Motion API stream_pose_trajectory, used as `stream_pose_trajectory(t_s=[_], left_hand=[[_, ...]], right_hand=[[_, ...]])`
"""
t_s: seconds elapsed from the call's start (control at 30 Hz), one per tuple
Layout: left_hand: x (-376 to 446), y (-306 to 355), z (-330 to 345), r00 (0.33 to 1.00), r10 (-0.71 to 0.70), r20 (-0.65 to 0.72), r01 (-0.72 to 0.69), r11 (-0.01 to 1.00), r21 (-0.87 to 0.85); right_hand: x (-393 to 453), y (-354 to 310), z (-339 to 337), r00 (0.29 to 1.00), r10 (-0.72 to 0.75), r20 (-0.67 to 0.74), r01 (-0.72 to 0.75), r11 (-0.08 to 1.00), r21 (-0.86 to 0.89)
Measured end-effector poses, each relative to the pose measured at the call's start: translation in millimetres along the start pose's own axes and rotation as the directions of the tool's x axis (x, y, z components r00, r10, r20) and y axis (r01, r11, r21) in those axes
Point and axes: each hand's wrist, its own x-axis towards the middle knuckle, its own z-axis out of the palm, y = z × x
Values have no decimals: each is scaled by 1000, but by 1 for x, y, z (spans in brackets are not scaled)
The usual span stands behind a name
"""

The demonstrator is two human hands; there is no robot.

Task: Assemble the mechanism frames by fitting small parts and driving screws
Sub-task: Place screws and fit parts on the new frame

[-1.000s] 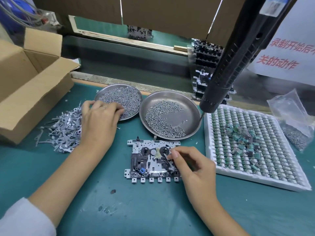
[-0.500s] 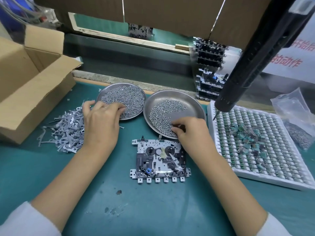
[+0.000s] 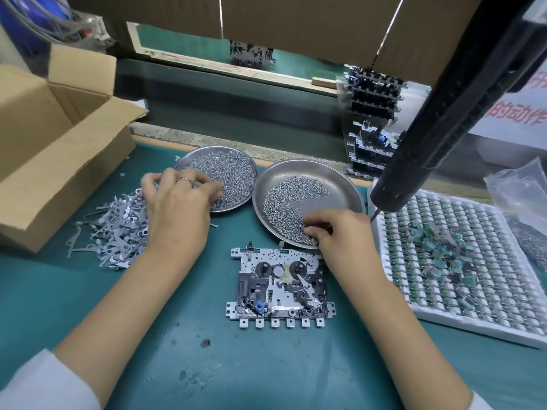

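A metal mechanism frame (image 3: pixel 281 285) with black reels and a small blue part lies flat on the green mat. My right hand (image 3: pixel 340 235) reaches over the frame's top right corner into the right steel dish (image 3: pixel 334 199), with fingertips pinching among the loose screws (image 3: pixel 284 199). My left hand (image 3: pixel 174 208) lies palm down across a pile of grey metal levers (image 3: pixel 118 235) and the rim of the left dish (image 3: pixel 251 170) of screws. Its fingers are curled down, and what is under them is hidden.
A black electric screwdriver (image 3: pixel 414 158) hangs over the right dish's edge. A white tray (image 3: pixel 444 324) of small green parts sits at the right, beside a plastic bag (image 3: pixel 521 196). An open cardboard box (image 3: pixel 59 173) stands left. Stacked frames (image 3: pixel 370 113) stand behind.
My right hand left the mechanism frame and went up into the right dish of screws, where it stays. My left hand has kept its place.
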Motion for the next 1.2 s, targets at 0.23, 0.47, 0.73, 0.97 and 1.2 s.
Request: stream_pose_trajectory(t_s=[0.23, 0.47, 0.73, 0.97, 1.2], left_hand=[[10, 3, 1, 995, -35, 98, 36, 999, -9], [8, 5, 3, 997, -47, 58, 51, 996, -70], [1, 13, -13, 999, -52, 17, 54, 902, -427], [-34, 39, -29, 999, -46, 20, 46, 689, -723], [-48, 47, -27, 985, -112, 134, 173, 510, -843]], right_hand=[[1, 1, 2, 1000, 17, -18, -15, 997, 69], [-2, -1, 2, 999, 14, -36, -12, 997, 71], [-2, -4, 4, 999, 38, -27, -35, 994, 105], [0, -3, 2, 1000, 9, 27, -12, 994, 104], [0, -4, 4, 999, -9, 44, 6, 997, 71]])
